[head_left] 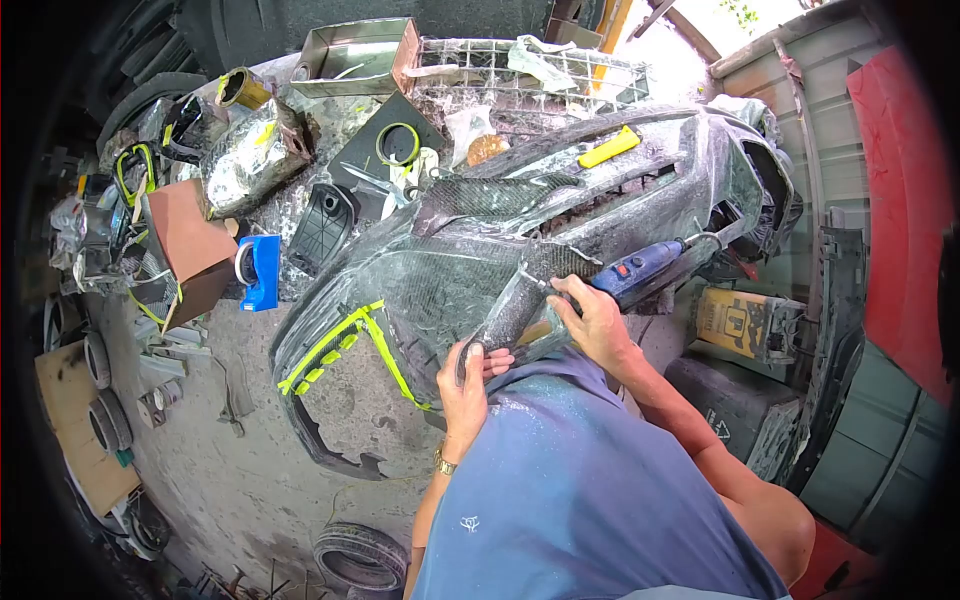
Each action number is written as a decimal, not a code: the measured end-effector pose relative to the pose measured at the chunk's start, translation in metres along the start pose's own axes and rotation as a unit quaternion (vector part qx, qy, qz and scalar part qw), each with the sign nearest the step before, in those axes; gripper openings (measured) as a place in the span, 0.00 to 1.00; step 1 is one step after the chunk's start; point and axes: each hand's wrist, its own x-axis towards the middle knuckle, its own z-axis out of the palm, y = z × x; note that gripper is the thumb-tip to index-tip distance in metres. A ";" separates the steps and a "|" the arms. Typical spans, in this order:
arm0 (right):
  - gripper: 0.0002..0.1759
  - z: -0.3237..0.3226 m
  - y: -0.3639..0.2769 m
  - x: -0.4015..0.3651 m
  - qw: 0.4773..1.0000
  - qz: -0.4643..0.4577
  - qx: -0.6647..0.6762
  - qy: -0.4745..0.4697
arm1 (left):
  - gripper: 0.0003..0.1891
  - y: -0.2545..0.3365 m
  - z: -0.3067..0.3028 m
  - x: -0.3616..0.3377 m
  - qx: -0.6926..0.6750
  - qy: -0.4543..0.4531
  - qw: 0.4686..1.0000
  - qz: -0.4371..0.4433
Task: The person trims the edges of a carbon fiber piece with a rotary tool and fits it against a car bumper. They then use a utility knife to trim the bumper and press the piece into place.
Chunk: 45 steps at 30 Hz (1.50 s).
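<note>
A long dark piece with a woven, carbon-fibre look (512, 305) lies slanted in front of me. My left hand (466, 388) grips its lower end, thumb on top and fingers extending beneath. My right hand (592, 318) pinches its edge near the upper end. Beneath and behind it is a dusty dark car bumper (440, 285), with yellow-green tape (383, 350) around one opening. A blue rotary tool (640, 272) rests on the bumper just beyond my right hand. Another dark woven piece (490, 197) lies higher on the bumper, near a yellow tool (608, 147).
Scissors (368, 178), a yellow tape roll (398, 144), a blue tape dispenser (260, 272) and a metal tray (355, 55) crowd the bench beyond the bumper. A yellow box (745, 325) stands at right. A tyre (360, 558) lies on the floor.
</note>
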 end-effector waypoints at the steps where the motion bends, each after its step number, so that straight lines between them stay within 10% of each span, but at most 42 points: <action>1: 0.12 0.001 -0.004 -0.002 1.000 0.000 0.000 0.000 | 0.16 -0.001 0.000 0.000 -0.004 0.001 1.000 -0.001; 45: 0.12 0.007 -0.019 -0.012 0.999 0.010 0.022 -0.046 | 0.16 -0.003 0.000 0.000 -0.001 -0.005 1.000 0.023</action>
